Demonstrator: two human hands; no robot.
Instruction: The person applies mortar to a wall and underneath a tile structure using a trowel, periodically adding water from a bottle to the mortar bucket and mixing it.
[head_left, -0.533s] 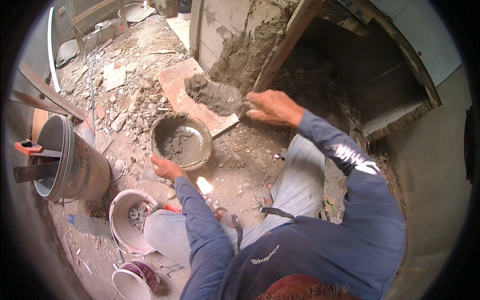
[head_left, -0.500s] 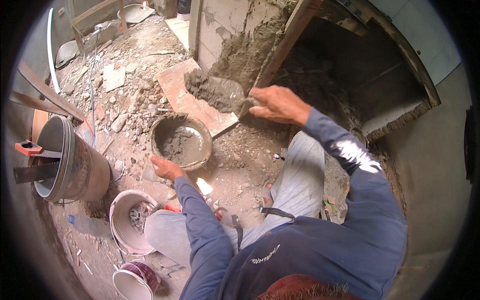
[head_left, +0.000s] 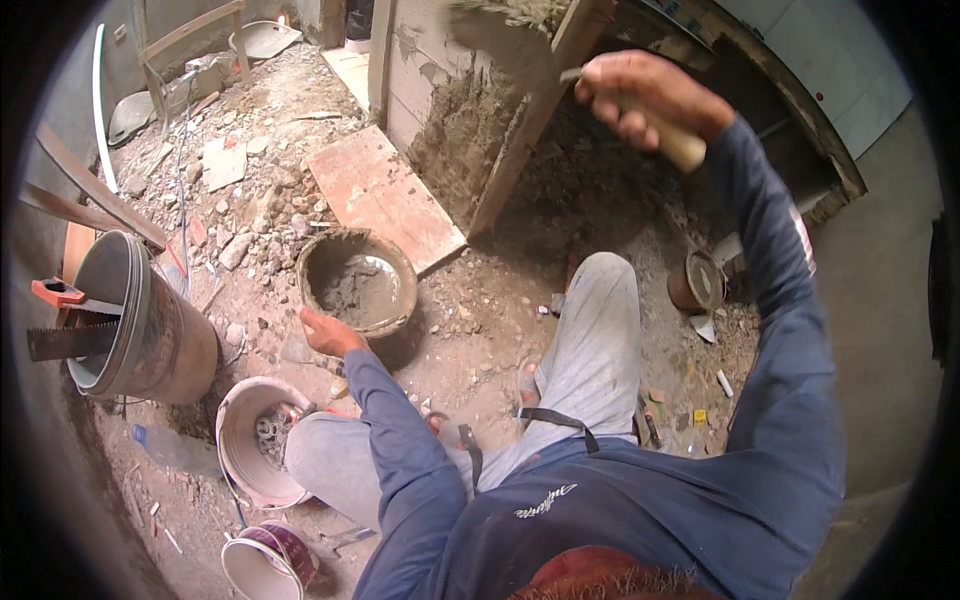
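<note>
My right hand (head_left: 650,95) is raised at the upper right, closed round the pale wooden handle (head_left: 680,146) of a trowel. The blade, blurred, is up against the wall (head_left: 455,140), whose lower part carries rough wet mortar. My left hand (head_left: 333,332) grips the near rim of a round bowl (head_left: 408,300) standing on the rubble floor. Grey mortar (head_left: 352,290) lies inside it, with a wet sheen at one side. A tile-like board (head_left: 385,195) rests flat between the bowl and the wall's foot.
A wooden post (head_left: 535,125) edges the wall, beside a dark recess. On the left stand a large bucket (head_left: 185,340) holding a saw (head_left: 75,343), a tub (head_left: 235,440), a plastic bottle (head_left: 175,450) and a small pail (head_left: 265,570). A can (head_left: 695,285) is right of my knee.
My right hand has moved up and to the right, carrying the mortar-loaded trowel from above the board to the upper wall. My left hand stays at the bowl's rim.
</note>
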